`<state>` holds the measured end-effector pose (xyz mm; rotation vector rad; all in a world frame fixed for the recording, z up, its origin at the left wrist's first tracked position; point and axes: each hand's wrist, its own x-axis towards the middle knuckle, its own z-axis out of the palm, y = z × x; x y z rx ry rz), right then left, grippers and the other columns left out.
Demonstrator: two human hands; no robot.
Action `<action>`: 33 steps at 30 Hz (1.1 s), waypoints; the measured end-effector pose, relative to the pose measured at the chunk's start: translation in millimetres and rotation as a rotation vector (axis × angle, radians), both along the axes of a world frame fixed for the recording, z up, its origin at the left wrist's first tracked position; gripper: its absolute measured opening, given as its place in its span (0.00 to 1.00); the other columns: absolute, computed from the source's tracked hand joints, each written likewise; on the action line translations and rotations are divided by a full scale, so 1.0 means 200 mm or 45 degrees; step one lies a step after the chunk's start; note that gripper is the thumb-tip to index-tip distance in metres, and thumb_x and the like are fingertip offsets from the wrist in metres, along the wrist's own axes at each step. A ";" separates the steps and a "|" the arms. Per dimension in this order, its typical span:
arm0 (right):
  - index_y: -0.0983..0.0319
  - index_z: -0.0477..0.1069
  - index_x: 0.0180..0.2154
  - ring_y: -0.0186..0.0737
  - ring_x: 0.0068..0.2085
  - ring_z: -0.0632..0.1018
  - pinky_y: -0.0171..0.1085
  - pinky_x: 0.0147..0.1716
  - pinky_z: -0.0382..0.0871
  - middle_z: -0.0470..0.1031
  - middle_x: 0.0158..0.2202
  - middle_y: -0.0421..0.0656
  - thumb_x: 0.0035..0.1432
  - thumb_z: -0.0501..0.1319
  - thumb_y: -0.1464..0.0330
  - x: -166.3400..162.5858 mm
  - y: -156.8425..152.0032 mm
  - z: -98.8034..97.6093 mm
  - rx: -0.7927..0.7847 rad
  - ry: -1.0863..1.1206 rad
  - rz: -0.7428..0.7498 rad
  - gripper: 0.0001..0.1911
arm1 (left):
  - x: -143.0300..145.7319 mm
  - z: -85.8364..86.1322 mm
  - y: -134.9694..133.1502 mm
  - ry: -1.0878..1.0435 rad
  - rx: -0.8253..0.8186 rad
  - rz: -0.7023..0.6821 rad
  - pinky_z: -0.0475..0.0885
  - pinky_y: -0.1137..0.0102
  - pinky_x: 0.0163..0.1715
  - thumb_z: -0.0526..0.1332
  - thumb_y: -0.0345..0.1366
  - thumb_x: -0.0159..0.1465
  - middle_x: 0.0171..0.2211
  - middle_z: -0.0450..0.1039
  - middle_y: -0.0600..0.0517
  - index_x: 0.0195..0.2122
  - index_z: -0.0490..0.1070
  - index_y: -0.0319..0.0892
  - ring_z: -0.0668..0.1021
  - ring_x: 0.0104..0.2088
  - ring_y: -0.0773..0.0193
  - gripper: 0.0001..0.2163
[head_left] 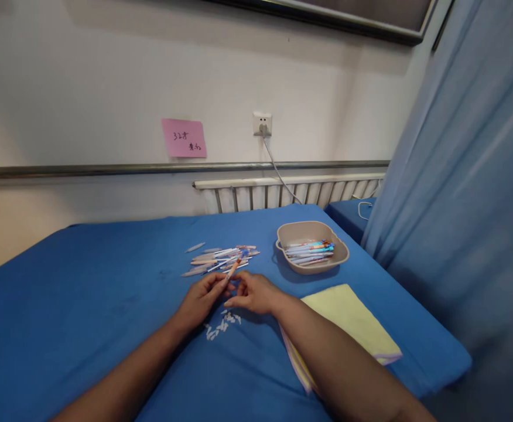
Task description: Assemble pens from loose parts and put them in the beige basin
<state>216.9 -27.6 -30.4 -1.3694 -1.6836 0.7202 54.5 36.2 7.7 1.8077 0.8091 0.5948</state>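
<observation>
My left hand is closed around a pen, which tilts up and to the right. The pen has a pale orange barrel and a blue upper end. Beside the pen's lower part is my right hand, thumb and fingers apart and curved; I cannot tell whether a fingertip touches the pen. Just beyond both hands lies a loose pile of pen parts, pale barrels and thin white and blue sticks. Small white pointed pieces are scattered on the blue sheet below my hands.
A beige plastic basket with several pens inside stands at the right. A folded yellow cloth lies under my right forearm. Behind are a bed rail and a plugged-in cord; a blue curtain hangs at right.
</observation>
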 end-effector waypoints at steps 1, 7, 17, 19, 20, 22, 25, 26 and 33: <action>0.59 0.67 0.45 0.31 0.22 0.69 0.29 0.20 0.59 0.70 0.23 0.34 0.45 0.66 0.53 0.00 0.00 0.00 0.008 -0.011 0.003 0.28 | 0.02 0.02 0.01 -0.010 0.009 0.009 0.70 0.68 0.34 0.58 0.53 0.55 0.31 0.75 0.50 0.36 0.69 0.39 0.75 0.32 0.61 0.20; 0.61 0.69 0.43 0.34 0.25 0.72 0.31 0.24 0.61 0.72 0.26 0.38 0.51 0.60 0.50 0.04 0.02 0.05 0.041 -0.125 -0.029 0.25 | 0.21 0.24 0.05 0.089 0.215 -0.136 0.71 0.68 0.35 0.55 0.53 0.58 0.33 0.76 0.49 0.34 0.68 0.40 0.76 0.33 0.60 0.19; 0.60 0.68 0.47 0.39 0.43 0.76 0.33 0.39 0.66 0.76 0.43 0.43 0.62 0.51 0.57 0.06 0.02 0.11 -0.043 -0.227 -0.152 0.18 | 0.82 0.39 0.11 0.270 0.831 -0.447 0.64 0.74 0.30 0.53 0.46 0.61 0.29 0.74 0.55 0.36 0.73 0.40 0.72 0.31 0.65 0.16; 0.59 0.67 0.48 0.39 0.44 0.76 0.33 0.38 0.66 0.76 0.43 0.42 0.62 0.50 0.57 0.06 0.02 0.11 -0.042 -0.243 -0.135 0.18 | 0.93 0.38 0.13 0.350 0.952 -0.506 0.64 0.74 0.30 0.51 0.43 0.62 0.30 0.74 0.54 0.36 0.73 0.40 0.72 0.32 0.65 0.15; 0.58 0.67 0.48 0.39 0.44 0.76 0.33 0.37 0.67 0.76 0.44 0.41 0.62 0.50 0.57 0.06 0.02 0.12 -0.041 -0.258 -0.130 0.19 | 0.99 0.36 0.13 0.422 1.007 -0.519 0.64 0.74 0.30 0.51 0.43 0.62 0.31 0.74 0.54 0.36 0.73 0.41 0.72 0.32 0.65 0.15; 0.58 0.67 0.49 0.41 0.44 0.76 0.33 0.36 0.67 0.76 0.45 0.41 0.62 0.50 0.56 0.07 0.02 0.12 -0.049 -0.310 -0.136 0.19 | 1.08 0.33 0.15 0.481 1.042 -0.524 0.63 0.74 0.31 0.51 0.42 0.62 0.32 0.75 0.53 0.37 0.73 0.42 0.73 0.32 0.64 0.14; 0.58 0.68 0.48 0.42 0.45 0.76 0.34 0.37 0.68 0.76 0.45 0.43 0.61 0.49 0.58 0.07 0.03 0.11 -0.087 -0.413 -0.153 0.19 | 1.19 0.27 0.18 0.568 1.061 -0.506 0.64 0.73 0.31 0.53 0.42 0.61 0.32 0.76 0.51 0.37 0.73 0.43 0.74 0.32 0.62 0.12; 0.58 0.69 0.47 0.43 0.45 0.76 0.35 0.39 0.68 0.76 0.46 0.43 0.61 0.50 0.59 0.07 0.04 0.11 -0.096 -0.442 -0.149 0.18 | 1.22 0.25 0.19 0.602 1.065 -0.495 0.64 0.72 0.31 0.54 0.42 0.61 0.32 0.76 0.50 0.37 0.73 0.43 0.74 0.32 0.62 0.12; 0.60 0.71 0.47 0.44 0.52 0.72 0.37 0.48 0.66 0.72 0.51 0.43 0.59 0.53 0.66 0.07 0.08 0.10 -0.004 -0.517 -0.050 0.16 | 1.32 0.14 0.23 0.795 1.079 -0.463 0.65 0.70 0.36 0.56 0.38 0.59 0.36 0.77 0.47 0.36 0.75 0.42 0.76 0.37 0.58 0.10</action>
